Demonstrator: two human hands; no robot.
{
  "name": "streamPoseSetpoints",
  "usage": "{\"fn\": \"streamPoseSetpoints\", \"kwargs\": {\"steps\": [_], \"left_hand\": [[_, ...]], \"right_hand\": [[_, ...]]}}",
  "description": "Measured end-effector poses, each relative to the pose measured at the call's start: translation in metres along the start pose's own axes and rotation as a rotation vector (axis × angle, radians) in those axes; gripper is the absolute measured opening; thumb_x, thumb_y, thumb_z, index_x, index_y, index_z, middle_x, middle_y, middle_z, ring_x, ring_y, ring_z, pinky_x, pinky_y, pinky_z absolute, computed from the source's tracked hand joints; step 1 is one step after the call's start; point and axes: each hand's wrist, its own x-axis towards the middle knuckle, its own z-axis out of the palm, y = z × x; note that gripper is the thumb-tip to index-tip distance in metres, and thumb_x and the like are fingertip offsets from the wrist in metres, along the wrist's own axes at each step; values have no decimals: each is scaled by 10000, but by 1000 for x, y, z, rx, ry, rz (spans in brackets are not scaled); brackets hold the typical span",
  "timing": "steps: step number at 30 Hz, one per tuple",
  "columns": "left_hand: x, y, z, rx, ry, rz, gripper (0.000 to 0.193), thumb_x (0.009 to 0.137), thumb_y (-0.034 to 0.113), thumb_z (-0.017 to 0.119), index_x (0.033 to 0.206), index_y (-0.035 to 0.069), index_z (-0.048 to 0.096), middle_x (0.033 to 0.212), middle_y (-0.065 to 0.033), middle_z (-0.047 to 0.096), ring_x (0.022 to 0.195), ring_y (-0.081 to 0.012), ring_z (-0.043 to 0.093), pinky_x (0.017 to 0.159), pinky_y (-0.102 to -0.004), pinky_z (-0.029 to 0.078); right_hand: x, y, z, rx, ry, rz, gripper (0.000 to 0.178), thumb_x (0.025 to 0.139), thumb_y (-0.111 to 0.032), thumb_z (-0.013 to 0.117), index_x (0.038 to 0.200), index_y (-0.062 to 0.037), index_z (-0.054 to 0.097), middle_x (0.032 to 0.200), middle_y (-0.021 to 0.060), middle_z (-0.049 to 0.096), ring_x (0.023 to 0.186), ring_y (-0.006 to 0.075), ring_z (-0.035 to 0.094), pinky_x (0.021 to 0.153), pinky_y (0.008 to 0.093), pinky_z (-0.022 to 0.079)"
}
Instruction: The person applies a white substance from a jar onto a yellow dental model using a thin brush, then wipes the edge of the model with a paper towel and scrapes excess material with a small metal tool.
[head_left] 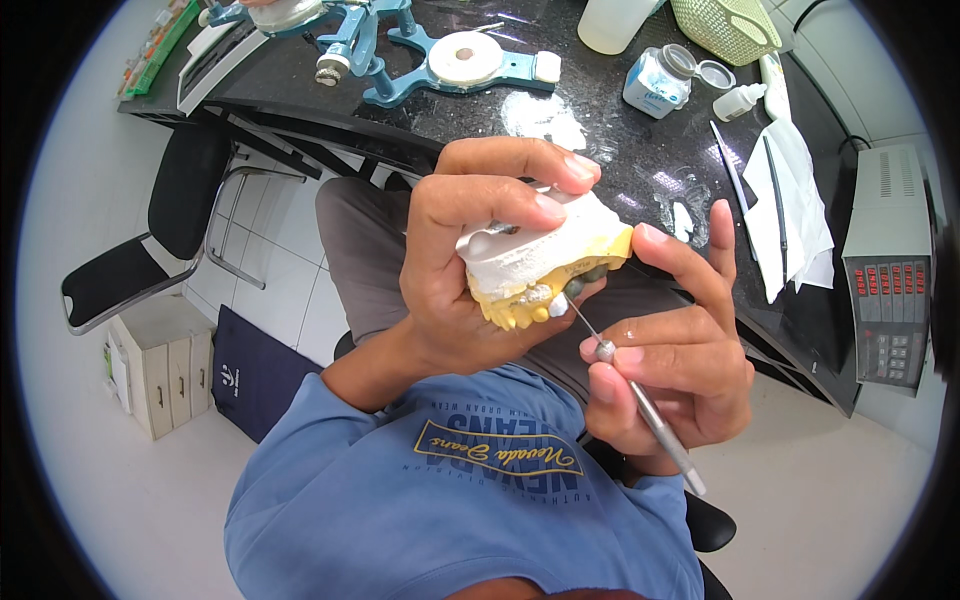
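Tray (165,58), green, far left on the black bench (640,150). Below it: black chair (188,190), white drawer unit (165,385), dark blue panel (258,380) leaning beside that. Blue metal frame (385,90) stands on the bench, round white disc (466,58) on its base.

Left hand (450,250) curled round the tooth model (545,255), fingers over the white top, palm side underneath. Model is up off the bench, above the person's lap, tilted, yellow teeth facing down. White smear (545,122) on bench behind it.

Metal pick (650,412) slants in from lower right, tip at the white tooth (558,305) beside a grey-green lump (576,286); too small to tell which it touches. Right hand (685,365) pinches the pick near its ball, thumb against fingers; one fingertip at the model's right edge, contact unclear.

Right rear: white jar (655,85), pale green basket (725,35), small white bottle (740,102). Then white paper (805,225) with a dark slim tool (777,200) on it. Far right: white box (888,215), red digits lit.
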Motion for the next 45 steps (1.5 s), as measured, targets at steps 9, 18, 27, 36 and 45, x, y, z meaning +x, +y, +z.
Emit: {"fn": "streamPoseSetpoints", "kwargs": {"steps": [9,18,27,36,45], "left_hand": [[-4,0,6,-33,87,-41,509,780,79,750,1143,94,393,1146,-154,479,1090,-284,545,922,-385,477],[-11,27,8,-953,109,-643,412,809,6,667,1123,60,406,1309,-310,455,1174,-245,544,974,-374,468],[-4,15,9,-454,219,-478,481,785,125,739,1133,90,409,1242,-239,510,1097,-254,565,857,-320,512],[-3,11,9,-87,109,-101,493,788,50,729,1144,78,390,1154,-183,489,1107,-278,545,928,-376,472],[-3,12,10,-75,128,-75,533,736,1,756,1131,59,402,1158,-190,497,1083,-247,553,897,-334,481]], "right_hand": [[-4,5,-1,103,128,-68,157,869,-201,627,910,-117,500,668,1,613,1005,308,628,1091,622,194],[-2,27,6,-157,282,-86,300,685,-40,791,918,-81,606,773,56,644,768,216,667,979,501,402],[-19,21,-4,72,331,-9,167,791,-64,669,909,-86,552,745,46,647,848,295,673,1013,530,375],[-2,-3,4,129,93,21,195,904,-240,603,930,-104,464,682,42,632,1115,401,576,1086,600,218],[-3,-4,2,52,12,-16,141,888,-208,606,909,-122,496,672,14,635,1130,385,573,1107,592,163]]}}
